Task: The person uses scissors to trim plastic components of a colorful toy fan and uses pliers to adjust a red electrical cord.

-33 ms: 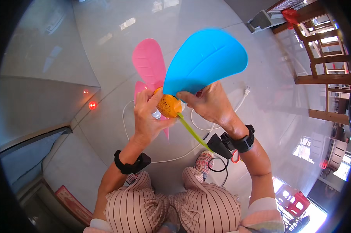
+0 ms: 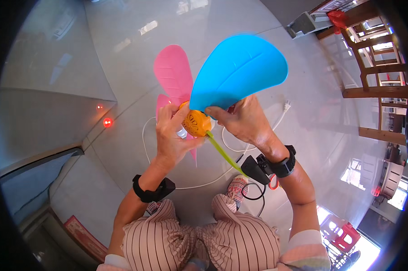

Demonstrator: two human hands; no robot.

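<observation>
My left hand (image 2: 170,133) grips the orange hub (image 2: 197,124), fingers and thumb round its left side. My right hand (image 2: 244,122) holds the root of a big blue leaf-shaped blade (image 2: 237,63) against the hub's upper right, thumb over the near face. A green blade (image 2: 224,151), seen nearly edge-on, runs down-right from the hub. Pink blades (image 2: 172,67) show behind and left of it; what supports them is mostly hidden. Each forearm wears a black strapped device.
A white cord with a plug (image 2: 286,106) loops on the pale floor (image 2: 113,171), near my feet and a black cable (image 2: 253,197). Wooden furniture (image 2: 375,92) stands at the right, a red plastic object (image 2: 346,237) at lower right. Red lights (image 2: 107,122) glow near the left wall (image 2: 50,117).
</observation>
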